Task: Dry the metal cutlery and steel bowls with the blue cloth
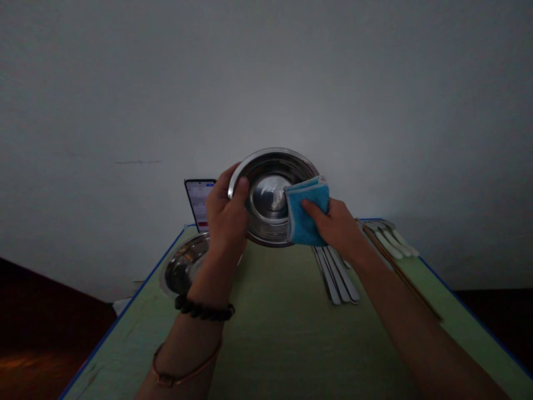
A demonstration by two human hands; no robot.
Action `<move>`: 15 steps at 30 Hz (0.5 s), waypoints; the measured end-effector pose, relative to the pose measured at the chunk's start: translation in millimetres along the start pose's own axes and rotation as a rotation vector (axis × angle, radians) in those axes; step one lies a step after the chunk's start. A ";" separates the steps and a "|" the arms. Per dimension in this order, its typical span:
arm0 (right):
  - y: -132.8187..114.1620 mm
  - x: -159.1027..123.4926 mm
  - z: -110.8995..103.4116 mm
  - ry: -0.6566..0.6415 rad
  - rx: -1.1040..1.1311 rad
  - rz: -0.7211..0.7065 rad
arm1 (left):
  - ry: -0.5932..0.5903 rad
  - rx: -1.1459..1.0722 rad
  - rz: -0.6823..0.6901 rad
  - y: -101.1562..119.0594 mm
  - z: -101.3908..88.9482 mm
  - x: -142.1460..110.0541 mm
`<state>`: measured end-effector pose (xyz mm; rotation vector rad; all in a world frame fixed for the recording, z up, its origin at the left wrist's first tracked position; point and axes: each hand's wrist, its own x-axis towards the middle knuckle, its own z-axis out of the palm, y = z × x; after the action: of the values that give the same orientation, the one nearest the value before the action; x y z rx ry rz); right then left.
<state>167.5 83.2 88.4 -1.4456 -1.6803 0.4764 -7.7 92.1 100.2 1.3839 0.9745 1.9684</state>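
My left hand [228, 211] grips a shiny metal bowl [268, 194] by its left rim, thumb inside and fingers behind. The bowl is held up above the table, tilted so that its inside faces me. A folded blue cloth [308, 214] with a pale edge is pinched in my right hand [333, 222], the thumb on its near side. The cloth lies over the bowl's right rim and covers part of it. A second metal bowl [183, 266] sits on the table behind my left forearm, partly hidden.
A phone [197, 203] stands propped at the back left. Several metal utensil handles [337, 278] lie right of centre. Farther right are brown chopsticks [410, 289] and white-handled cutlery [393, 241]. The green table [266, 333] has blue edges and meets a grey wall [266, 72].
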 end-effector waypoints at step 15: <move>5.1 1.1 -11.1 -0.155 -0.223 -0.239 | -0.624 0.169 -0.285 10.8 -9.3 -5.5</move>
<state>179.4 82.9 91.2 -1.3664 -2.0540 0.2812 -14.9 79.1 103.8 1.6945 0.9740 1.1535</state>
